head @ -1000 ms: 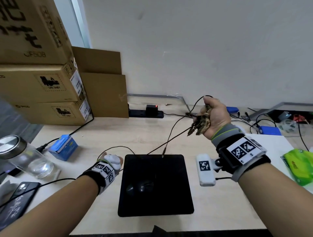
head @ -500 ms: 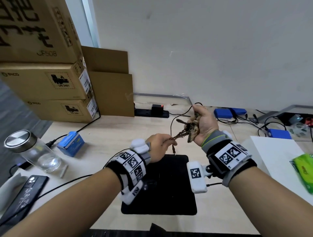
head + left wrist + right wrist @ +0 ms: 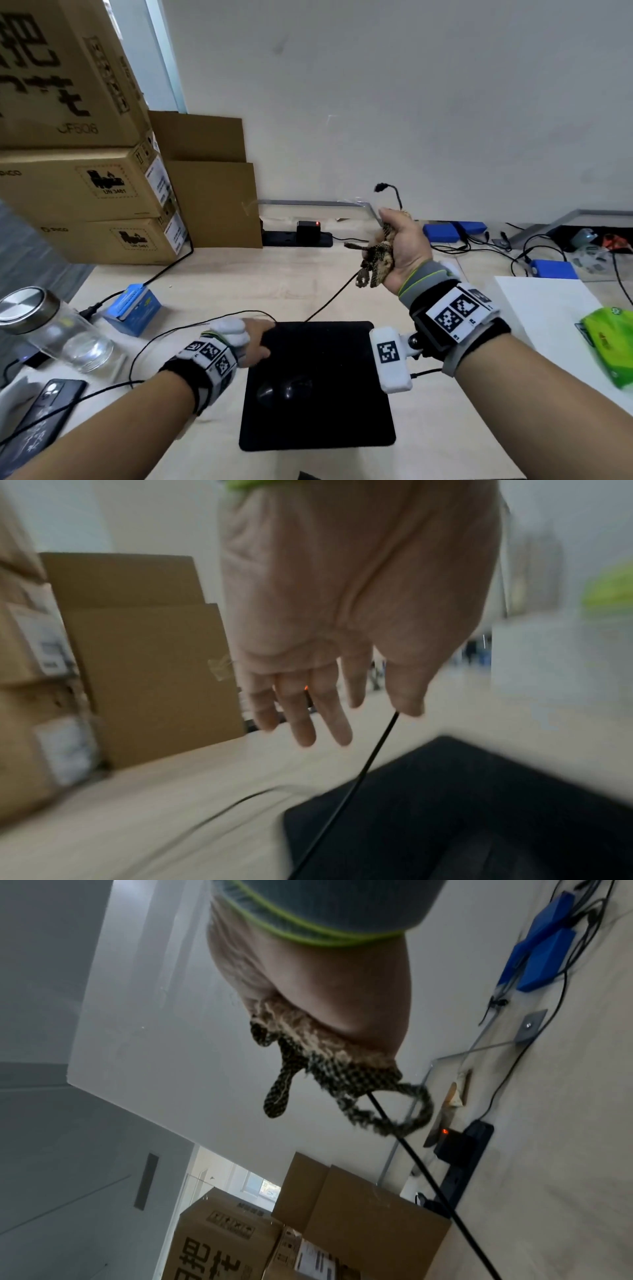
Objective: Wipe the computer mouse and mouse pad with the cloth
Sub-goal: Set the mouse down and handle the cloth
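Note:
A black mouse pad (image 3: 335, 421) lies on the pale desk with the black mouse (image 3: 286, 390) on its left part. My right hand (image 3: 388, 236) is raised above the pad's far edge and grips a bunched, checked brown cloth (image 3: 375, 263) wrapped round the mouse's black cable (image 3: 329, 301). The plug end (image 3: 380, 187) sticks up past the fist. In the right wrist view the cloth (image 3: 329, 1064) hangs from the palm and the cable (image 3: 428, 1177) runs out of it. My left hand (image 3: 255, 344) sits at the pad's far left corner; its fingers (image 3: 325, 718) are straight, near the pad (image 3: 462, 804).
Stacked cardboard boxes (image 3: 85, 185) fill the back left. A glass jar (image 3: 51, 329), a phone (image 3: 44, 411) and a small blue box (image 3: 133, 308) sit at the left. A power strip (image 3: 298, 236) and blue boxes (image 3: 442, 231) with cables line the back. A green pack (image 3: 609, 346) lies right.
My left hand let go of the cable near the right hand and dropped to the pad's far left corner. The right hand rose with the cloth, and the plug end now shows above it.

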